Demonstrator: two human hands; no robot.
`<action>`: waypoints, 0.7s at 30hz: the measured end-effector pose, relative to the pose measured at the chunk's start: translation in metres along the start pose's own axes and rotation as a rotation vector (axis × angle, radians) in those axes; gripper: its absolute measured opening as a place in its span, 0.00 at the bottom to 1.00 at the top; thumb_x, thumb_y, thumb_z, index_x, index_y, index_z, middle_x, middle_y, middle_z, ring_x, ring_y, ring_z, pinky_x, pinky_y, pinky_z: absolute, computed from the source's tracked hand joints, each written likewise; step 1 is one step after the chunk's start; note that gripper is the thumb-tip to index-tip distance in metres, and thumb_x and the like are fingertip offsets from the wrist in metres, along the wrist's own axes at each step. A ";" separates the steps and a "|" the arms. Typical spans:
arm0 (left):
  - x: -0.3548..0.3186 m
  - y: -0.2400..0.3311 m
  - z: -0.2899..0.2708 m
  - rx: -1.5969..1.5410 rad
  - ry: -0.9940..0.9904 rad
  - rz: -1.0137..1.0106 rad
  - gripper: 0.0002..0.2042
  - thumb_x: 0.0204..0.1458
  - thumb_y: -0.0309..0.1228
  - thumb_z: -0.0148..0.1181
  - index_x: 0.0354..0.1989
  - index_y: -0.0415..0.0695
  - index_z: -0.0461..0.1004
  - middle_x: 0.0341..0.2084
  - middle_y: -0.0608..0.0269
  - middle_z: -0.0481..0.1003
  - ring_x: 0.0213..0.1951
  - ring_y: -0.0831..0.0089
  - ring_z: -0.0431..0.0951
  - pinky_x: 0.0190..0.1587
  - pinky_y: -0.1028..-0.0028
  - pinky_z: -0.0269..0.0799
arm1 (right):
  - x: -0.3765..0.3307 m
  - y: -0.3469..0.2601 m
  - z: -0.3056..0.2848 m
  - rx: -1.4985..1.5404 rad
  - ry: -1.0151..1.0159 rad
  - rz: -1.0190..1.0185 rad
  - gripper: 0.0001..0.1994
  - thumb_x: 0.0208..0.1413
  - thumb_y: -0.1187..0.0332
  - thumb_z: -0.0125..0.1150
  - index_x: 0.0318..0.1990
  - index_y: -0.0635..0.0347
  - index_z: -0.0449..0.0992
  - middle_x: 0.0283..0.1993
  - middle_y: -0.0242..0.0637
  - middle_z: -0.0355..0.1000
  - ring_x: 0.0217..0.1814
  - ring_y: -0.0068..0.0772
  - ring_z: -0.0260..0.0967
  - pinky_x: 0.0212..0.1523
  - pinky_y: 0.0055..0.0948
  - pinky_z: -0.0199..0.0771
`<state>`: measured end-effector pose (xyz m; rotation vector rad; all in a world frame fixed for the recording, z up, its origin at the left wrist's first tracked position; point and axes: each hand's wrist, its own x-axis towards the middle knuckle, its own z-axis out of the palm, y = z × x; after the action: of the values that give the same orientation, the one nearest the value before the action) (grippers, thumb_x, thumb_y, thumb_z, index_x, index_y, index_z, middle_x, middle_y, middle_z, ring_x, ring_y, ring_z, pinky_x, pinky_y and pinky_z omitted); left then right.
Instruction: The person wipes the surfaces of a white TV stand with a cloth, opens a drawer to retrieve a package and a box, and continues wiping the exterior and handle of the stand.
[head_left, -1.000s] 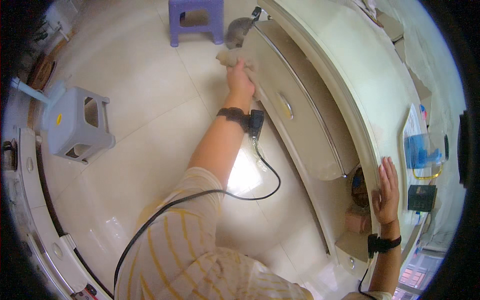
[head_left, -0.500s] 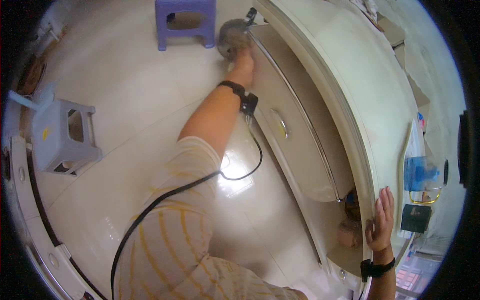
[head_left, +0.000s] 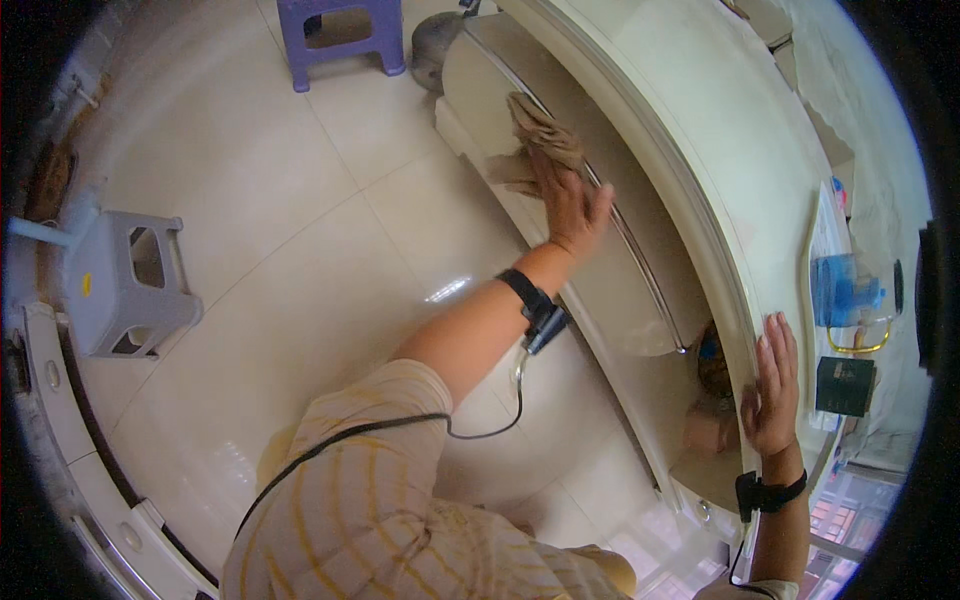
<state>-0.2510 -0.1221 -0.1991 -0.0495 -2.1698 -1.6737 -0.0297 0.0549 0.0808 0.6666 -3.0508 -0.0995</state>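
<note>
My left hand [head_left: 568, 205] presses a bunched brown cloth [head_left: 545, 135] against the cream drawer front [head_left: 490, 90] of a low curved cabinet. Its fingertips are partly sunk in the cloth, and its thumb points toward the drawer's metal trim. Over at the right, my right hand [head_left: 770, 390] lies flat along the edge of the cabinet's pale top [head_left: 690, 90], fingers stretched out and holding nothing. A black strap circles each wrist.
A blue pitcher [head_left: 845, 290] and a dark green box [head_left: 845, 386] are on the cabinet top near my right hand. Beyond the cabinet's far end sits a rounded grey object [head_left: 432, 50]. A purple stool [head_left: 385, 40] and a grey stool [head_left: 100, 285] stand on the tiled floor.
My left hand has come back from the cabinet's far end to the drawer front, where the cloth now shows clearly. My right hand stays on the top's edge; the view has shifted slightly.
</note>
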 end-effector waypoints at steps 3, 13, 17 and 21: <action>-0.055 0.023 0.012 0.015 -0.091 0.088 0.42 0.55 0.53 0.43 0.61 0.21 0.45 0.63 0.24 0.41 0.65 0.34 0.42 0.68 0.51 0.32 | 0.002 -0.005 0.000 -0.017 0.015 0.030 0.29 0.50 0.78 0.45 0.64 0.56 0.60 0.69 0.49 0.53 0.72 0.56 0.46 0.70 0.51 0.43; -0.172 0.057 0.003 -0.096 -0.415 0.296 0.33 0.55 0.51 0.46 0.58 0.31 0.58 0.54 0.29 0.57 0.60 0.35 0.52 0.65 0.51 0.41 | -0.005 -0.008 -0.001 0.009 0.072 0.061 0.30 0.46 0.81 0.43 0.62 0.54 0.64 0.67 0.44 0.57 0.72 0.52 0.48 0.70 0.47 0.45; -0.125 0.032 0.009 -0.258 -0.496 0.061 0.35 0.55 0.54 0.44 0.53 0.29 0.63 0.55 0.24 0.56 0.60 0.32 0.50 0.65 0.48 0.39 | -0.003 -0.007 -0.001 0.055 0.094 0.056 0.35 0.39 0.83 0.44 0.61 0.53 0.65 0.67 0.42 0.57 0.72 0.50 0.48 0.71 0.45 0.44; -0.059 0.070 -0.022 -0.338 -0.361 -0.220 0.33 0.56 0.49 0.47 0.51 0.24 0.60 0.53 0.23 0.57 0.58 0.34 0.55 0.64 0.54 0.45 | -0.005 -0.002 0.002 0.082 0.085 0.073 0.39 0.32 0.84 0.44 0.62 0.52 0.64 0.68 0.41 0.56 0.72 0.48 0.47 0.71 0.44 0.43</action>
<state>-0.1724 -0.1104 -0.1498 -0.2304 -2.1728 -2.2976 -0.0243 0.0551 0.0789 0.5472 -3.0073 0.0540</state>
